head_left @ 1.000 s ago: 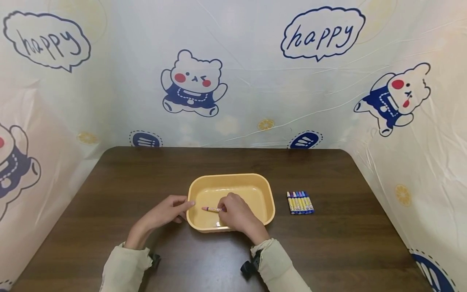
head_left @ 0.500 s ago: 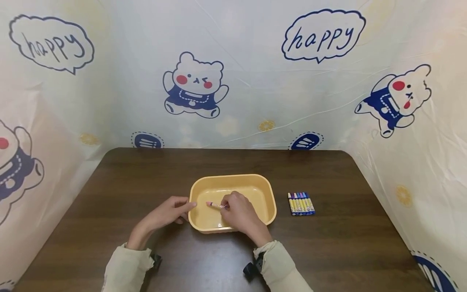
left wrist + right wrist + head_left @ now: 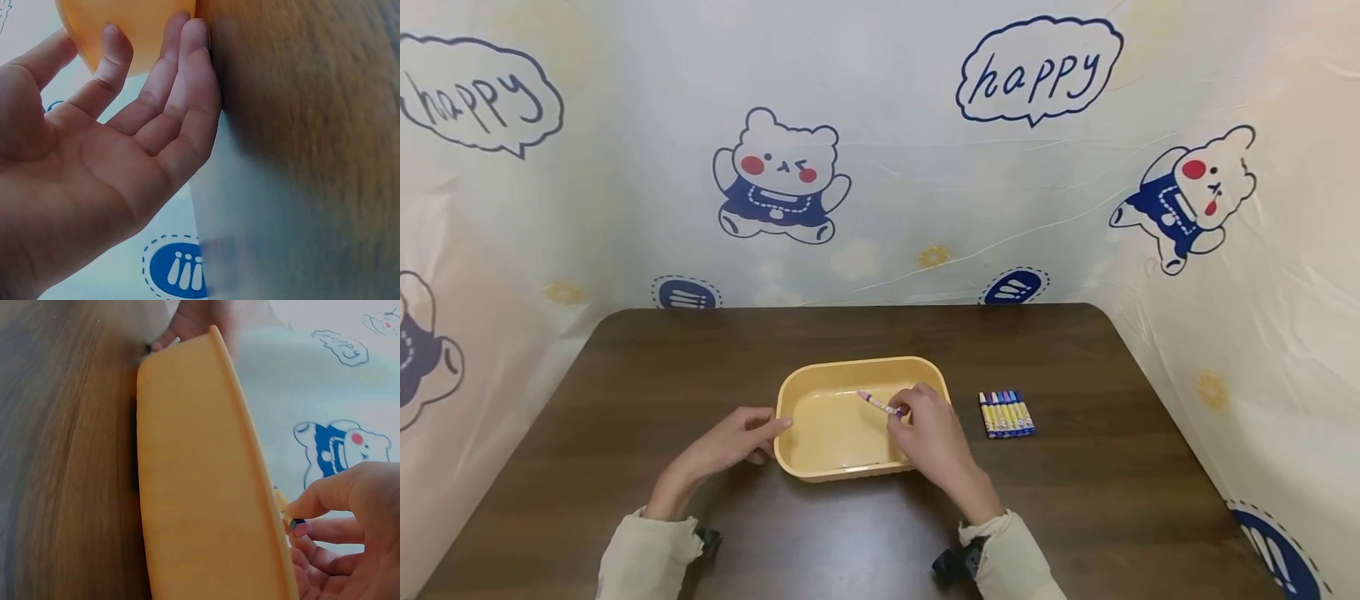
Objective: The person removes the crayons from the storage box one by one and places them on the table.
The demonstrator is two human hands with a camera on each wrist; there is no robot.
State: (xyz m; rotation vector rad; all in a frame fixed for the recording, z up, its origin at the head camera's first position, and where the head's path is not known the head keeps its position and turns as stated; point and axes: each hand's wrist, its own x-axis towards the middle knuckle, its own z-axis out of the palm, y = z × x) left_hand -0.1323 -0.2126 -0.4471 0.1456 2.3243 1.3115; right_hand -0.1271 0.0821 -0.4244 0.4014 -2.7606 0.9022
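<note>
A yellow plastic tray stands on the dark wooden table. My right hand pinches a pink crayon between thumb and fingers, over the tray's right part. Its pink tip points left and away from me. In the right wrist view the crayon's other end shows at the fingertips, just past the tray wall. My left hand holds the tray's left end, the thumb over the rim and the other fingers along the outer wall.
To the right of the tray lies a row of several crayons side by side, in yellow wrappers with blue ends. A printed curtain with bears stands behind the table and along both sides.
My right hand has moved up and to the right with the crayon, away from the tray's middle. My left hand stays at the tray's left end. The head view has shifted slightly.
</note>
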